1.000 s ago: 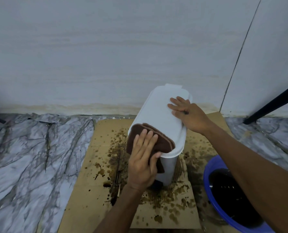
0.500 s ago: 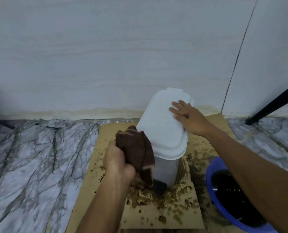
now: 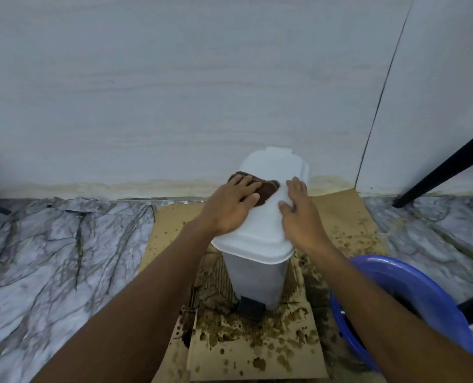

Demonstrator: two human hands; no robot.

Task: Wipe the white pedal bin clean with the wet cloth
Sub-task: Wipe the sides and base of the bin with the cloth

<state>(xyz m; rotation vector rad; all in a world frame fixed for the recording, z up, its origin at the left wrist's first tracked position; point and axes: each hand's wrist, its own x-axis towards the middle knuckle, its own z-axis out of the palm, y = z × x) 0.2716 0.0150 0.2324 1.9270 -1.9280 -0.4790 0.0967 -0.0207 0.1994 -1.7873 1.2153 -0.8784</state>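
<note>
The white pedal bin [image 3: 260, 244] stands upright on stained cardboard, lid down, its dark pedal [image 3: 250, 309] facing me. A brown wet cloth [image 3: 267, 190] lies on the far left part of the lid. My left hand [image 3: 231, 207] presses flat on the cloth, fingers spread over it, so most of the cloth is hidden. My right hand [image 3: 299, 214] rests flat on the right side of the lid, fingers apart, holding nothing.
Brown-spattered cardboard [image 3: 257, 352] covers the marbled floor [image 3: 50, 258] under the bin. A blue basin [image 3: 412, 299] with dark water sits at the right, under my right forearm. A pale wall rises just behind the bin. A black slanted leg [image 3: 445, 170] crosses the right edge.
My left hand lifted the cloth from the bin's left side up onto the far part of the lid. My right hand slid a little nearer along the lid's right side.
</note>
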